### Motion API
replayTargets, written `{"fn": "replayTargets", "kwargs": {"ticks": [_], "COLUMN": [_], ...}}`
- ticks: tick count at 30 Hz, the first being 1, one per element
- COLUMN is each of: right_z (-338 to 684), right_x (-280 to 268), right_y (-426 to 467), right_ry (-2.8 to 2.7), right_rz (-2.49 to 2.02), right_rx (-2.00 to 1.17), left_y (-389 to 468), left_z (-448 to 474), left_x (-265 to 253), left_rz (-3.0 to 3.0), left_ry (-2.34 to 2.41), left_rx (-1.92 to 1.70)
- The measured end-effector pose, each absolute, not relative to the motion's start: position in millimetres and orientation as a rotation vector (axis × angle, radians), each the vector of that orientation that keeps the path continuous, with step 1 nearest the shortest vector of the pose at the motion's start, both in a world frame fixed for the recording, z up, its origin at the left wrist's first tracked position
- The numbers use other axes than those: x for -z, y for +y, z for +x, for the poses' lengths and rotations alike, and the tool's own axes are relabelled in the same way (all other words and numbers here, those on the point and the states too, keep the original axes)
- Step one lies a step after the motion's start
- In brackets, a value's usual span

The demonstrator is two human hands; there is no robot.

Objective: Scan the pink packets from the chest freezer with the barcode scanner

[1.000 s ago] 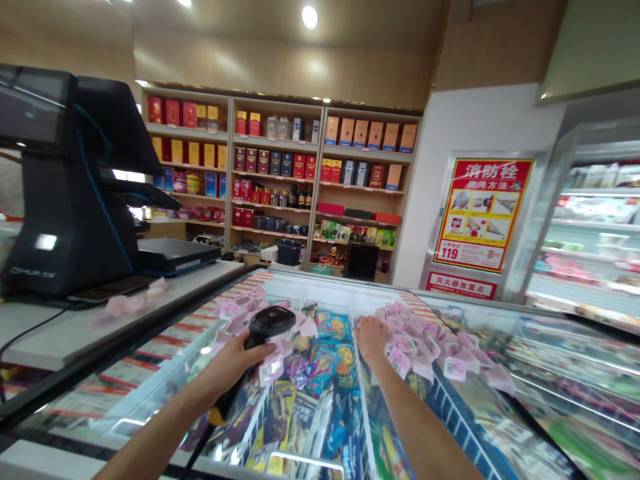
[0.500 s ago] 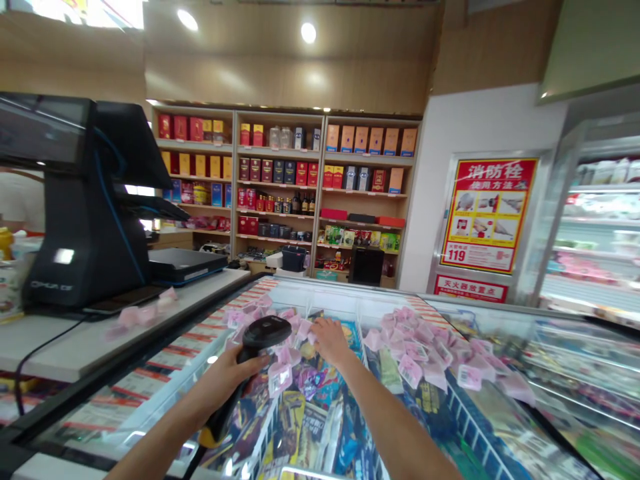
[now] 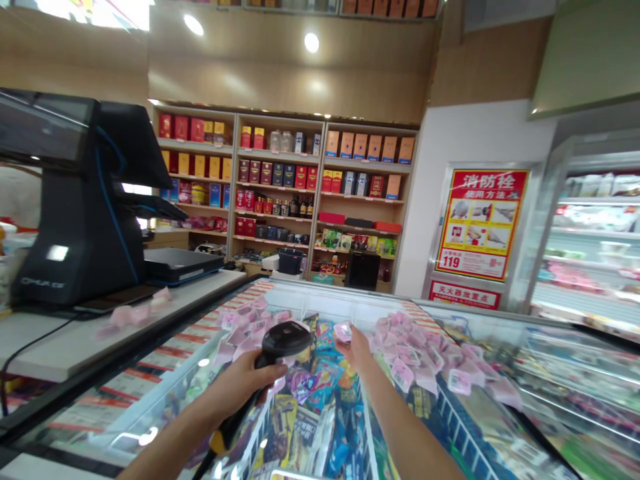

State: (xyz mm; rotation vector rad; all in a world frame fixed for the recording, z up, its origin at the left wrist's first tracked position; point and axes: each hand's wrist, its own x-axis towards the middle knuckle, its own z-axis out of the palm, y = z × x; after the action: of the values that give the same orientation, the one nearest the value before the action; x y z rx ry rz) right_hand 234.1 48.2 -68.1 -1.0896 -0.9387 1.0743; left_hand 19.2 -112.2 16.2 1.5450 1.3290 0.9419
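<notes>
My left hand is wrapped round the handle of a black barcode scanner, its head tilted toward the right. My right hand pinches a small pink packet with a printed label above the freezer's glass top. Loose pink packets lie on the glass in a left pile, partly hidden behind the scanner, and a larger right pile. Under the glass, wrapped ice creams fill white wire baskets.
At the left a counter carries a black checkout terminal, a flat scale and several pink packets. Shelves of boxed goods stand behind. A refrigerated display is at the right.
My right hand has lifted a pink packet from near the left pile and moved right with it. The scanner in my left hand has also shifted right, closer to it.
</notes>
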Motion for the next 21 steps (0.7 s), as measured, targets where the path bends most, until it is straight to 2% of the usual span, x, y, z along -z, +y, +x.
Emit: {"fn": "replayTargets", "kwargs": {"ticks": [7, 21], "right_z": [239.0, 243.5], "right_x": [66.8, 67.4], "right_y": [48.6, 54.4], "right_ry": [-0.648, -0.674], "right_rz": [-0.864, -0.894], "right_rx": [-1.340, -1.285], "left_y": [-110.6, -111.3], "left_z": [26.0, 38.6], "left_x": [-20.1, -28.2], "left_rz": [1.595, 1.656], "left_ry": [1.346, 1.327], "left_rx": [-0.925, -0.889]}}
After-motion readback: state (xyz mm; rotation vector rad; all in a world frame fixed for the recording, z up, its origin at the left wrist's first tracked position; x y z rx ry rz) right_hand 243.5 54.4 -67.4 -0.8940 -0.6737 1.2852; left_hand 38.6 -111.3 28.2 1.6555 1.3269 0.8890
